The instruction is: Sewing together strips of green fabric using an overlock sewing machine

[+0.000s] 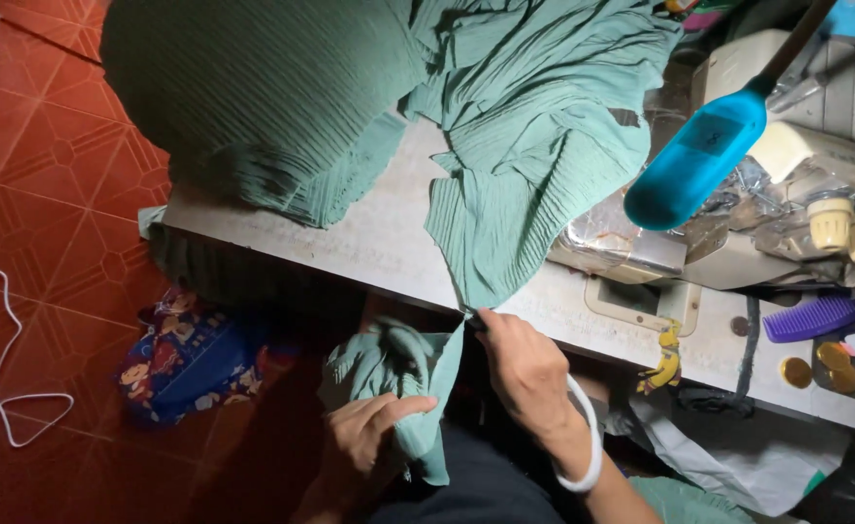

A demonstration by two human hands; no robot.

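A large piece of green pleated fabric is piled on the white sewing table and hangs over its front edge. My right hand, with a white bangle on the wrist, pinches the fabric's edge at the table's lip. Lower down, my left hand grips a bunched part of the same fabric in my lap.
An overlock sewing machine sits at the right with a blue lamp head over it. A purple comb and coins lie near it. A patterned blue bag and a white cord lie on the red tiled floor.
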